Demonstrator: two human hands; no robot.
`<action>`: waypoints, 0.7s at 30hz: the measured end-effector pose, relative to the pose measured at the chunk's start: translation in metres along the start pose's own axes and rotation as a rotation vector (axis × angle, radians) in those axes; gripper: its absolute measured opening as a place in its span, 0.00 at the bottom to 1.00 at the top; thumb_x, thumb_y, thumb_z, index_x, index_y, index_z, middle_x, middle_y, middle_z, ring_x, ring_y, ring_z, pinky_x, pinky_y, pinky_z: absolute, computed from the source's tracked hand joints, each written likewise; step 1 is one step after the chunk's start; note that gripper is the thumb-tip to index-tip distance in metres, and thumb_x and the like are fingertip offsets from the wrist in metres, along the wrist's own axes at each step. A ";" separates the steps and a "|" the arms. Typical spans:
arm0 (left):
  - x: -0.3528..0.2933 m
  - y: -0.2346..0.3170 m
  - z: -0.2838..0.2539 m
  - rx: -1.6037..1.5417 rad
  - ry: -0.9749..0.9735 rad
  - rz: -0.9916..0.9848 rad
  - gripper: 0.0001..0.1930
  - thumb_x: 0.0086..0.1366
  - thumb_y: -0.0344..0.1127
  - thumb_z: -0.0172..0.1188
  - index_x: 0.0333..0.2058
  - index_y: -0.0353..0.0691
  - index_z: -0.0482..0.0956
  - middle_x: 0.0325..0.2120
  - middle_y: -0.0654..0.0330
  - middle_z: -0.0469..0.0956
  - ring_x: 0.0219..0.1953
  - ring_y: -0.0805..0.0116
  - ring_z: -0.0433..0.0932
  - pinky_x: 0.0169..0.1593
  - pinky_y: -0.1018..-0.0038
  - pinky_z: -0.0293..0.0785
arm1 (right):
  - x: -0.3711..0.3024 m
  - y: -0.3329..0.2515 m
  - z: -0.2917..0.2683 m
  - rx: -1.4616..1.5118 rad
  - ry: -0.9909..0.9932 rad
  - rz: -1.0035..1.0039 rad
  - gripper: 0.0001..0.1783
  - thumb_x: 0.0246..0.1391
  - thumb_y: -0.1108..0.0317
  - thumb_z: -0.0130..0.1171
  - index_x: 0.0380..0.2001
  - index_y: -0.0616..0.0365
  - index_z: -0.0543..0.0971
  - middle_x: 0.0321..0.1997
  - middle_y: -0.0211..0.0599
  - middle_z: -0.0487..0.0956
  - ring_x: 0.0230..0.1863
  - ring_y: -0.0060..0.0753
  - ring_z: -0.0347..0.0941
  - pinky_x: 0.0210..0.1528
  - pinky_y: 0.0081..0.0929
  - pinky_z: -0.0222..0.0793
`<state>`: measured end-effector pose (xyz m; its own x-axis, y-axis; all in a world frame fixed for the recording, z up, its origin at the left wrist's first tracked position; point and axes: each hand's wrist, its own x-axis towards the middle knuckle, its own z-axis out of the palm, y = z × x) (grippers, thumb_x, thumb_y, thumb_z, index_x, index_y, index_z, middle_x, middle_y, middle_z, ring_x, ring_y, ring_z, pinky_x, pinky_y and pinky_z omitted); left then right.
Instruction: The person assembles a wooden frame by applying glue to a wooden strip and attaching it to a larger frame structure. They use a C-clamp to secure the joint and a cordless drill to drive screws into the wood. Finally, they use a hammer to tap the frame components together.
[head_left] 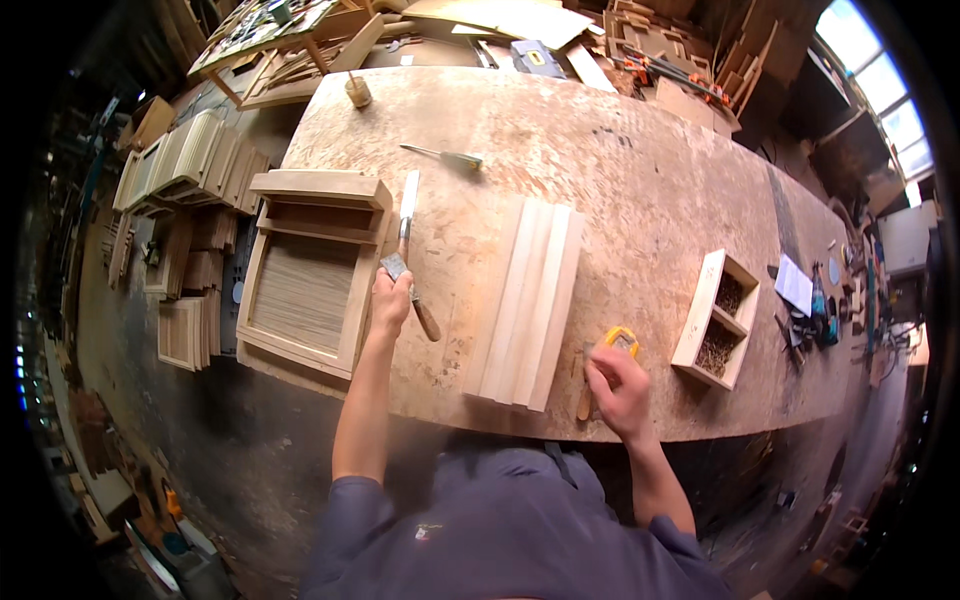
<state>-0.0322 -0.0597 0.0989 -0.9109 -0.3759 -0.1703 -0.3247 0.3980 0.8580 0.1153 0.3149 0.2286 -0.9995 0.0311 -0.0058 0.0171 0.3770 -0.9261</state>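
My right hand (pixel 620 385) has its fingers curled onto a yellow tool (pixel 621 340) at the near tabletop (pixel 620 190) edge, beside four pale boards (pixel 530 300) lying side by side. My left hand (pixel 390 300) clenches one chisel (pixel 410 255), its long axis running away from me, blade pointing to the far side, just beside one wooden frame (pixel 310 270). Farther off lies one screwdriver (pixel 443 154).

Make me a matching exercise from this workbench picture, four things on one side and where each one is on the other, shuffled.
Things:
1. chisel
2. yellow tape measure
3. screwdriver
4. small two-compartment box

Places:
A. lying alone, far side of the bench
B. at the right hand
C. right of the stacked boards, past the right hand
D. at the left hand

Pairs: 1-D, 2-B, 3-A, 4-C
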 end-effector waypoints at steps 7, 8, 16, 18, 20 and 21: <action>-0.152 0.158 0.094 -0.213 -0.193 0.395 0.13 0.69 0.35 0.54 0.48 0.36 0.70 0.38 0.47 0.81 0.37 0.49 0.82 0.39 0.58 0.77 | 0.111 -0.013 0.036 0.801 -0.445 0.370 0.33 0.61 0.56 0.65 0.61 0.65 0.69 0.51 0.44 0.80 0.46 0.30 0.80 0.45 0.26 0.78; -0.166 0.175 0.106 -0.005 -0.240 0.450 0.15 0.67 0.33 0.55 0.50 0.35 0.69 0.38 0.42 0.79 0.38 0.41 0.80 0.40 0.52 0.76 | 0.119 -0.012 0.032 0.758 -0.461 0.305 0.31 0.61 0.56 0.65 0.60 0.65 0.70 0.49 0.44 0.81 0.43 0.30 0.80 0.42 0.27 0.78; -0.139 0.223 0.162 0.023 -0.403 0.581 0.28 0.57 0.38 0.68 0.55 0.34 0.75 0.57 0.44 0.68 0.59 0.45 0.71 0.57 0.62 0.74 | 0.218 0.082 -0.060 0.624 -0.215 0.450 0.14 0.63 0.59 0.64 0.31 0.58 0.78 0.27 0.32 0.80 0.27 0.26 0.80 0.29 0.25 0.79; -0.099 0.209 0.157 0.136 -0.281 0.499 0.25 0.59 0.42 0.67 0.54 0.39 0.77 0.51 0.48 0.76 0.51 0.55 0.80 0.51 0.65 0.78 | 0.254 0.116 -0.081 0.448 -0.136 0.442 0.15 0.62 0.60 0.65 0.27 0.58 0.76 0.21 0.33 0.77 0.18 0.28 0.75 0.22 0.28 0.76; -0.037 0.187 0.147 0.091 -0.149 0.327 0.23 0.61 0.43 0.66 0.54 0.42 0.78 0.38 0.52 0.83 0.36 0.63 0.84 0.42 0.65 0.81 | 0.284 0.147 -0.099 0.363 -0.192 0.506 0.16 0.61 0.62 0.65 0.25 0.58 0.75 0.20 0.33 0.76 0.18 0.28 0.76 0.21 0.28 0.75; 0.000 0.175 0.141 0.225 -0.151 0.179 0.27 0.64 0.46 0.64 0.60 0.45 0.74 0.35 0.50 0.83 0.41 0.59 0.83 0.47 0.63 0.79 | 0.293 0.164 -0.103 0.305 -0.201 0.514 0.16 0.61 0.62 0.66 0.24 0.58 0.74 0.20 0.32 0.76 0.18 0.29 0.76 0.20 0.28 0.75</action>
<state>-0.1245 0.1279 0.1808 -0.9806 -0.1618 -0.1108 -0.1889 0.6275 0.7554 -0.1718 0.4812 0.1143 -0.8515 -0.0475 -0.5221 0.5179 0.0786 -0.8518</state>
